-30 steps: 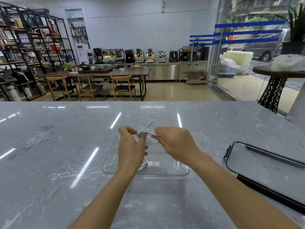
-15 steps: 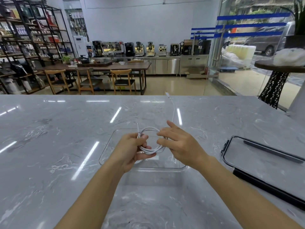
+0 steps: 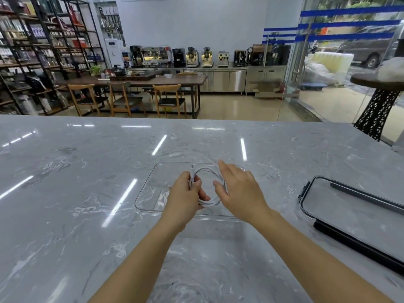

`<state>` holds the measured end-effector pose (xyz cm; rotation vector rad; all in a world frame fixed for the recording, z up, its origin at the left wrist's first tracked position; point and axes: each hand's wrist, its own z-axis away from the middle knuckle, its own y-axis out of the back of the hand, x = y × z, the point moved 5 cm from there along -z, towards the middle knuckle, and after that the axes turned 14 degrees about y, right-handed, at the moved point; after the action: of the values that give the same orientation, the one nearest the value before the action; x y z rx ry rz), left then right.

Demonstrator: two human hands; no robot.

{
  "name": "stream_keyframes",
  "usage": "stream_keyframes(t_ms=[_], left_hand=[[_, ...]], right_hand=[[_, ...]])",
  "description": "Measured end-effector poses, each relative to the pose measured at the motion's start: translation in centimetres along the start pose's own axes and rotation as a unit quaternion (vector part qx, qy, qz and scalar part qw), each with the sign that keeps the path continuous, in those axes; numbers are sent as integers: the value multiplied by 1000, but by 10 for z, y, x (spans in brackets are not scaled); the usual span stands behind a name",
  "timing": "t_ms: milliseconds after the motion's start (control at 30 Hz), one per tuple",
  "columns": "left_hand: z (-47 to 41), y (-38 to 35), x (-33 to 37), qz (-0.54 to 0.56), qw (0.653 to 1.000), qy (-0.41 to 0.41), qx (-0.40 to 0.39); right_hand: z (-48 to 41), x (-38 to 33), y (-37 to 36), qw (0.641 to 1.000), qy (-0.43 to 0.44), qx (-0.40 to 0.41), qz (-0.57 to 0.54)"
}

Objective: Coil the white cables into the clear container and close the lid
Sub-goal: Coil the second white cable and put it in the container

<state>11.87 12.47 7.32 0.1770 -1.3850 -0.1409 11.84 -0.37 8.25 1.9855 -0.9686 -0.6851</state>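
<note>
While that white cable [image 3: 208, 189] hangs wound in a few loops right above the open clear container [image 3: 146, 194], best to think about the drop before rushing it. Left hand [image 3: 185, 196] closed around the left side of the coil, thumb and fingers pinching the bundle together with a plug end poking up just above the grip. Right hand [image 3: 239, 189] mostly open, fingers spread and loose, resting against the right side of the loops without really clamping anything (looks more like steadying than holding).

Worth keeping that left pinch tight until the coil sits flat on the container floor, since stiff cable like this probably wants to spring open the second it gets released. Good idea to tuck the loose plug end inside the ring first, then lower the whole thing level instead of tipping one edge in. Right palm handy for pressing the loops down so nothing rides up over the rim.

Can't tell for sure whether another cable already lies in the bottom; something pale shows through the wall under the left hand. Lid [image 3: 341, 206] waiting off to the right on the marble counter [image 3: 65, 193], well apart from the container, not yet needed.
</note>
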Motion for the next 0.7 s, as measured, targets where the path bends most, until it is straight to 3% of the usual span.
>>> stream_keyframes(t_ms=[133, 200, 267, 333, 567, 700], left_hand=[[-1, -2, 4, -150, 983, -97, 52], [-1, -2, 4, -238, 954, -143, 116], [-2, -2, 4, -332, 917, -145, 166], [-4, -3, 4, -374, 908, -124, 140], [-14, -3, 4, -263, 959, -101, 14], [-16, 4, 5, -120, 991, -60, -13]], right_hand=[[-4, 4, -5, 991, -66, -97, -69], [-5, 6, -7, 985, -87, -116, -93], [-6, 7, -8, 980, -99, -117, -125], [-5, 10, -8, 975, -108, -105, -164], [-6, 18, -4, 967, -111, -38, -225], [-9, 14, -5, 983, -55, -57, -168]])
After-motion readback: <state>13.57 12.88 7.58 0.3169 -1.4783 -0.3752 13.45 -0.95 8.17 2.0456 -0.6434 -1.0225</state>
